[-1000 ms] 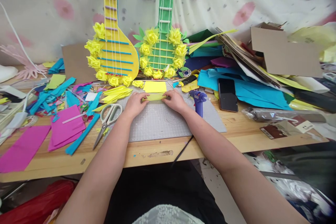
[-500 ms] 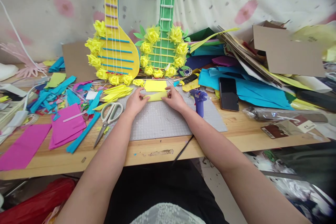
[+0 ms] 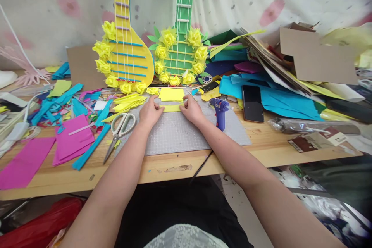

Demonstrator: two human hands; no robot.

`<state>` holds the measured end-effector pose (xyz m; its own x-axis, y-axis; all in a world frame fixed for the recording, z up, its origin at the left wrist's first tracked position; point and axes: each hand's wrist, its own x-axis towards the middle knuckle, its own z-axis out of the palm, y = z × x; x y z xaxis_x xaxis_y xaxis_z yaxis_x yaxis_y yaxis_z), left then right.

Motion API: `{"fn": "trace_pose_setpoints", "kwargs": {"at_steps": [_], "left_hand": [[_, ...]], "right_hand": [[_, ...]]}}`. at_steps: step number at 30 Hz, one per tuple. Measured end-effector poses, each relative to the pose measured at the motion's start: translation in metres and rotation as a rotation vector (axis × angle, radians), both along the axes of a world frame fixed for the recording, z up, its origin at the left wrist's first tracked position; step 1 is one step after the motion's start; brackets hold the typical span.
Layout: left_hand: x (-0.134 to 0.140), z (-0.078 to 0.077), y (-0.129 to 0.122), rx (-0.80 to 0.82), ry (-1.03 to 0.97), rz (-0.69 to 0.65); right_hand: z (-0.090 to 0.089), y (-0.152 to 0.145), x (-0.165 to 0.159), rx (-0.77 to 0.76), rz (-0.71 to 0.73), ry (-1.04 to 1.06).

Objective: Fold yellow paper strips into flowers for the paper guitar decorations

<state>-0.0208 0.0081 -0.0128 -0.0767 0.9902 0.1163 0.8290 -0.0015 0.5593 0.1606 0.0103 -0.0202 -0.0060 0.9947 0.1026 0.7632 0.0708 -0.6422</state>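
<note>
A narrow yellow paper strip [image 3: 171,108] stretches between my hands, low over the grey cutting mat [image 3: 171,133]. My left hand [image 3: 150,113] pinches its left end, and my right hand [image 3: 191,109] pinches the other. Just beyond the strip lies a stack of yellow paper [image 3: 171,94]. Left of my left hand are cut yellow paper pieces [image 3: 129,102] and scissors [image 3: 120,130] with open blades. To the right of my right hand, a blue glue gun [image 3: 220,112] rests on the mat.
A yellow paper guitar [image 3: 132,52] and a green one [image 3: 183,46], both trimmed with yellow paper flowers, stand at the back. Pink paper [image 3: 74,135] and blue scraps cover the left side. A phone [image 3: 252,102], blue paper [image 3: 290,99] and cardboard [image 3: 316,56] lie on the right.
The yellow paper between my hands looks flatter and narrower than before, its near edge now level. Both hands stay in nearly the same place. The view has shifted slightly.
</note>
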Motion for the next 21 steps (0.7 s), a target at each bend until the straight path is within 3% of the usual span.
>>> {"fn": "trace_pose_setpoints", "kwargs": {"at_steps": [9,21], "left_hand": [[0.0045,0.0057,-0.0006,-0.011,0.109,0.026],[0.0061,0.0000,0.0035,0.013,0.117,0.026]], "right_hand": [[0.0029,-0.0038,-0.0055,0.010,-0.019,-0.168],[0.0010,-0.0050,-0.0063,0.055,0.048,-0.301]]}}
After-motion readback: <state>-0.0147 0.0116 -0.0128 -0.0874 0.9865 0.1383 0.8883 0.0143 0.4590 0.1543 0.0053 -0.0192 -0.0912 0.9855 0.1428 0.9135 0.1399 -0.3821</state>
